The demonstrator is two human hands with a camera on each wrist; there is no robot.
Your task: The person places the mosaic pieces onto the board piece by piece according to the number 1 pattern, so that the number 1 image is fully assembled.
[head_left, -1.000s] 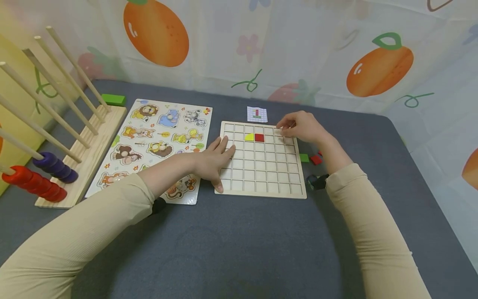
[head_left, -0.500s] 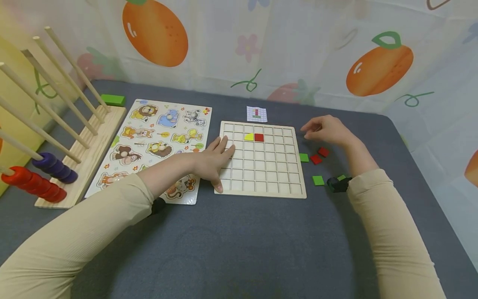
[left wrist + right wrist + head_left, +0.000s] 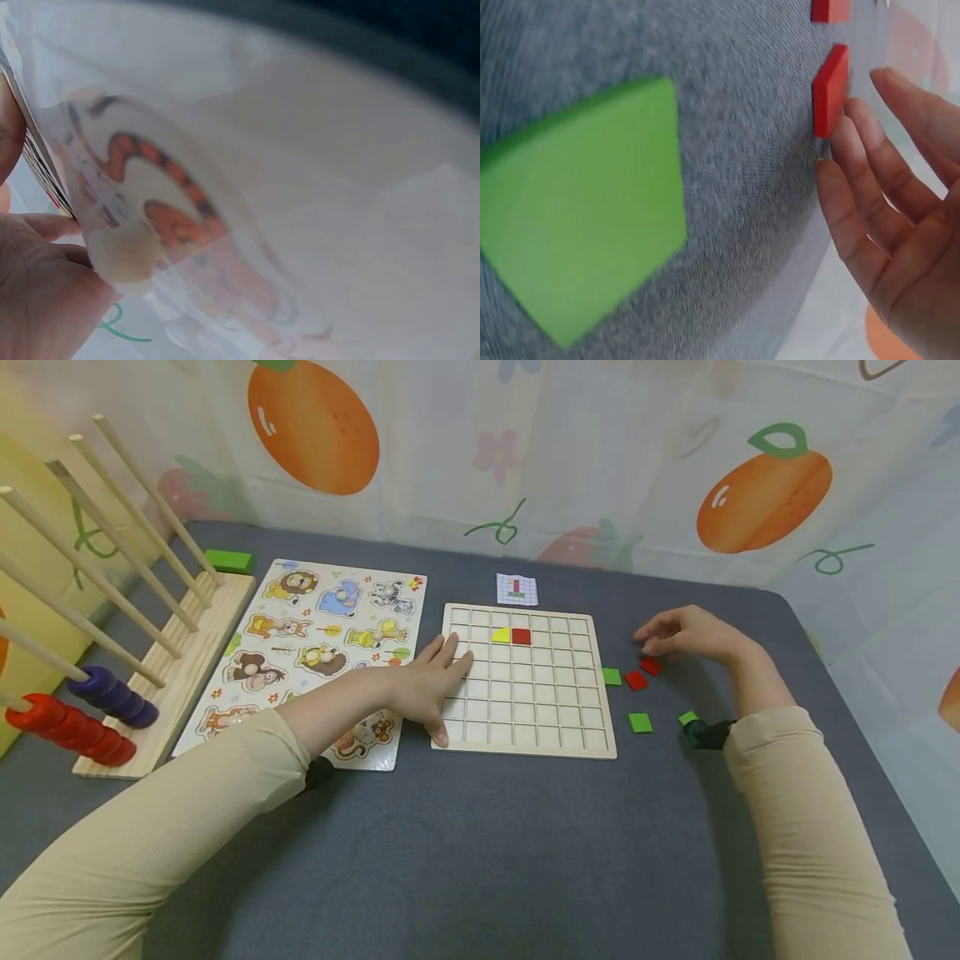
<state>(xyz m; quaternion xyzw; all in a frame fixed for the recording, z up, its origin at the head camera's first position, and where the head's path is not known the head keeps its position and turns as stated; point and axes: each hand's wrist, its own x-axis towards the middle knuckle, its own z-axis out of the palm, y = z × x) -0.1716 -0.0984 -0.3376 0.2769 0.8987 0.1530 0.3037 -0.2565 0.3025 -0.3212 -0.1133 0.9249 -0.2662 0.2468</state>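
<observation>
My left hand [image 3: 429, 681] rests with spread fingers on the left edge of a square wooden grid board [image 3: 533, 750]. A yellow piece [image 3: 500, 636] with a slanted side and a red square tile [image 3: 521, 637] sit side by side in its upper cells. To the right of the board, my right hand [image 3: 693, 633] hovers low with loosely bent fingers, holding nothing visible. Its fingertips are close to a loose red tile [image 3: 832, 91]; I cannot tell whether they touch. Another red tile [image 3: 636, 680] lies beside that one. Green tiles [image 3: 640, 722] lie nearby, one partly hidden by the wrist camera.
A small pattern card [image 3: 517, 589] lies behind the board. To the left are an animal knob puzzle [image 3: 345, 578] and a wooden peg stand [image 3: 187, 647] with red and purple beads. A green block [image 3: 229, 562] stands behind it. A printed curtain [image 3: 600, 460] hangs along the back.
My right hand has moved from the board's upper right corner rightward to the loose red tiles, uncovering the tiles beside the board. My left hand has stayed in place.
</observation>
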